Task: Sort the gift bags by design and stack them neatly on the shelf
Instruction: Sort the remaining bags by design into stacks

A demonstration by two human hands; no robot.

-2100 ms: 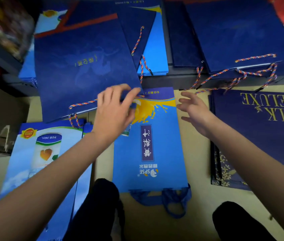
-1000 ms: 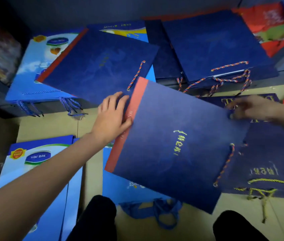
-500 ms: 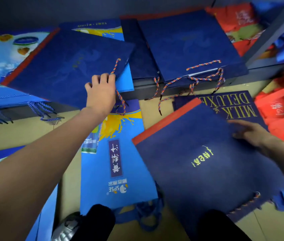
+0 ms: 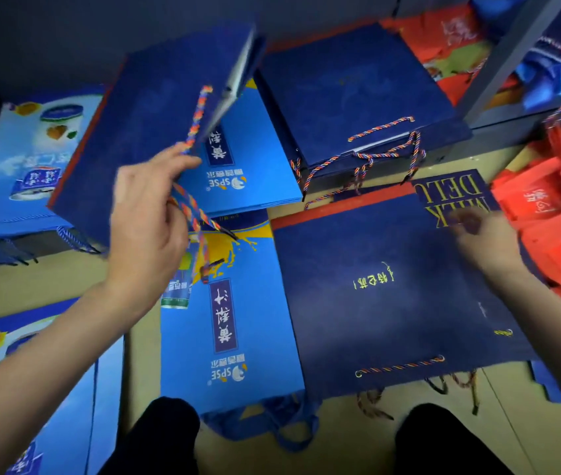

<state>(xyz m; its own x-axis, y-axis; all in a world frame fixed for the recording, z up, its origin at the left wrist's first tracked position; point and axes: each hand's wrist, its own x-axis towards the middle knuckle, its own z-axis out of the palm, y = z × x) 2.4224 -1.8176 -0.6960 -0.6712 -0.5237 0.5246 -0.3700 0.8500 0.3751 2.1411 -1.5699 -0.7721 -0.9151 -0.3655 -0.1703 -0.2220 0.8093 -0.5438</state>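
Lifting the navy gift bag [image 4: 142, 132] off the shelf [image 4: 498, 132] by its near edge, my left hand [image 4: 150, 214] pinches the bag's rim and its braided rope handle [image 4: 197, 114] together, thumb on top, fingers curled beneath. The bag tilts up on its far edge, and under it a bright blue SPSE bag [image 4: 255, 166] shows, so two designs are mixed in this pile. My right hand [image 4: 481, 240] lies on the far corner of another navy bag [image 4: 392, 296] on the floor, which covers part of a Milk Deluxe bag [image 4: 454, 193]. That hand is blurred, and I cannot tell whether it presses flat or pinches the corner.

To do this step well, I should keep the rope gathered in the pinch, because a loose loop would probably drag the SPSE bag off the ledge. I should raise the navy bag clear before carrying it sideways, then lay it on the navy stack [image 4: 351, 87] further right on the shelf, red edge matching and handles facing me as theirs do. Squaring the corners while the right hand steadies the stack should stop these slippery faces from fanning out. A second SPSE bag [image 4: 231, 323] waits on the floor by my knees.
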